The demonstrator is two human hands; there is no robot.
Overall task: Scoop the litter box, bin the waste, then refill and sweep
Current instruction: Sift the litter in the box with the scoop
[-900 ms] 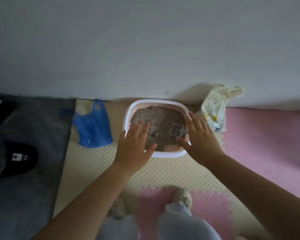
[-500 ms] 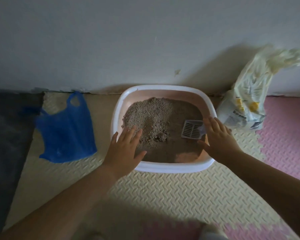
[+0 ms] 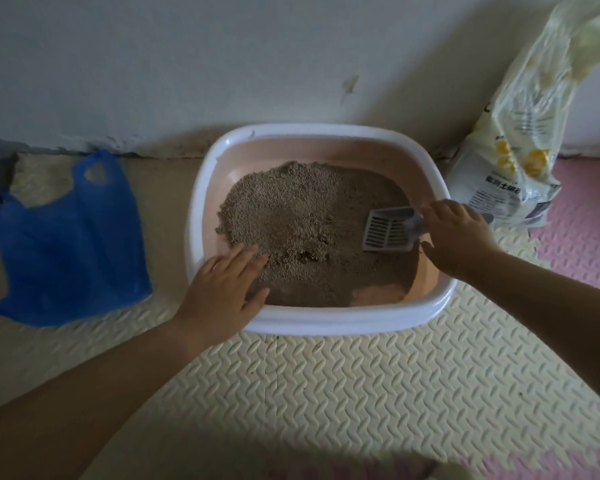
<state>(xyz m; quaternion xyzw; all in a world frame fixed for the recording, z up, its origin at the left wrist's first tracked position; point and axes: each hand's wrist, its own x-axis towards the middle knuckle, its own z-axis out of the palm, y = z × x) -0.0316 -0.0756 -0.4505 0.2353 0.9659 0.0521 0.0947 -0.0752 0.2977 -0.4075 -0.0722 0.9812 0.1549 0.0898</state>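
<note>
Litter box (image 3: 326, 322) is sitting on the foam mat (image 3: 326, 393) by the wall (image 3: 187, 64), right hand (image 3: 459, 237) gripping the handle of the grey scoop (image 3: 388, 230) inside it, left hand (image 3: 222, 292) lying flat and relaxed over the near-left rim, blue bag (image 3: 66, 251) lying off left, litter sack (image 3: 513, 161) leaning off right

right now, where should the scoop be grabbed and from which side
Take the scoop by its handle, from the right: it lies on the litter, slotted head pointing into the litter box, handle running out over the right rim under the right hand.
</note>
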